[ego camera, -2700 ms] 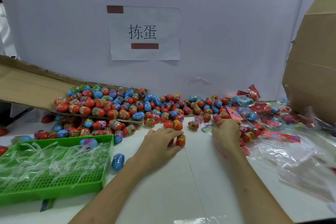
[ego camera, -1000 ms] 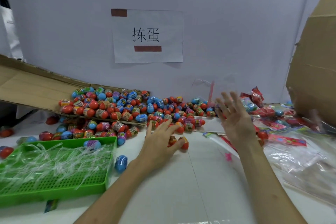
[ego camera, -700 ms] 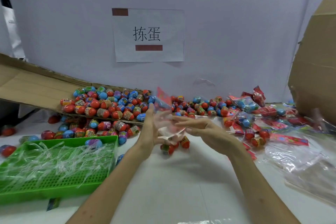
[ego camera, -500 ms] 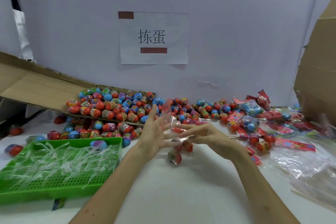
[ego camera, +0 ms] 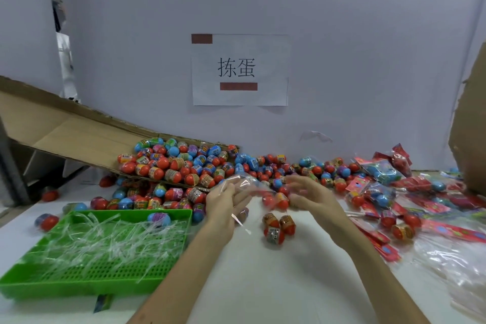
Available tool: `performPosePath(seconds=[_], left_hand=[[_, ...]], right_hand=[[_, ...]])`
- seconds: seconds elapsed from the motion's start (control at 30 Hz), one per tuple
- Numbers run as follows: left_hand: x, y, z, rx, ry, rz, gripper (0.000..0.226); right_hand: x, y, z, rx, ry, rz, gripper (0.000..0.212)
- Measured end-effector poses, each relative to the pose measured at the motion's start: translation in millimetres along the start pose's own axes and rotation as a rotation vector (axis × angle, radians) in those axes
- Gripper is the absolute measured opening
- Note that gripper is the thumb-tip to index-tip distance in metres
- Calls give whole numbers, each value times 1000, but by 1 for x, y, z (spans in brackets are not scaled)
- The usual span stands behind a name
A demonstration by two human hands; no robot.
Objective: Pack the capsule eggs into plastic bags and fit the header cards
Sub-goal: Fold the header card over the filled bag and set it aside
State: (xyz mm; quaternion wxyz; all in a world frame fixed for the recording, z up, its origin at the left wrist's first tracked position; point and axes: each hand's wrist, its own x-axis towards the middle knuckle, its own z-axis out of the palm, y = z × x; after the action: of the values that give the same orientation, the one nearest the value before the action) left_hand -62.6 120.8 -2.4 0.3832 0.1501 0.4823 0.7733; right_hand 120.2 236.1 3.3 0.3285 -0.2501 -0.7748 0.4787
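**White table, a clear bag between two hands**

A clear plastic bag (ego camera: pixel 238 181) hangs above the middle of the table, between the two hands. Its film runs over the left hand (ego camera: pixel 223 205), whose fingers are bent round it and hold it. The right hand (ego camera: pixel 313 197) reaches in from the other side with its fingers spread towards the bag. They are blurred, so I cannot tell whether they pinch the film or only touch it.

Just below the hands, three red capsule eggs (ego camera: pixel 276 226) lie close together on the table. Two more red eggs show between the hands; whether they sit inside the bag cannot be told.

Behind the hands a big heap of eggs (ego camera: pixel 184 166), red, blue, green and purple, spills off a sloping cardboard flap (ego camera: pixel 65 126) onto the table and spreads along the wall. To the left a green slotted tray (ego camera: pixel 65 288) holds a tangle of clear strips (ego camera: pixel 105 239) and one blue egg (ego camera: pixel 159 217). To the right lie red header cards (ego camera: pixel 373 234), finished packs (ego camera: pixel 381 171) with eggs inside, and a loose pile of empty clear bags (ego camera: pixel 452 265). A cardboard box (ego camera: pixel 470 139) stands at the right edge.

The table (ego camera: pixel 263 284) is white. The wall (ego camera: pixel 355 60) behind is pale grey-violet, with a white paper sign (ego camera: pixel 239 70) bearing two black characters and two brown bars.
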Motion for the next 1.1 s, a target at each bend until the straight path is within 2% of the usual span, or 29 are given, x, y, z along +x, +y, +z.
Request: performPosePath(seconds=[0.07,0.13,0.2,0.27,0.33,0.43,0.57,0.83,1.03,1.1], left_hand=[[0,3,-1,-41,73,38,28],[-2,5,-1,-77,90,66,28],[-3,5,0,-89,90,83,27],[-2,4,-1,-82,89,88,23],[-2,3,-1,-66,91,88,17],[0,0,-1,-54,80,95,15],[1,0,0,-117,3,65,24],[1,1,-4,-273,14,28,30],[0,1,-2,-248,-18,9,30],[0,2,-1,-243,-22,-1,29]], right_hand=[[-1,6,-1,-234,-47,78,33],[-3,11,1,-453,-116,125,38],[-4,12,5,-545,-179,116,32],[-4,9,6,-563,-172,78,26],[-3,7,6,-493,-84,74,28],[-3,3,4,-235,78,89,31],[-4,-11,1,92,160,57,18],[-11,-21,19,169,25,12,21],[-9,-20,44,148,167,21,29],[-9,-17,46,141,150,23,29]])
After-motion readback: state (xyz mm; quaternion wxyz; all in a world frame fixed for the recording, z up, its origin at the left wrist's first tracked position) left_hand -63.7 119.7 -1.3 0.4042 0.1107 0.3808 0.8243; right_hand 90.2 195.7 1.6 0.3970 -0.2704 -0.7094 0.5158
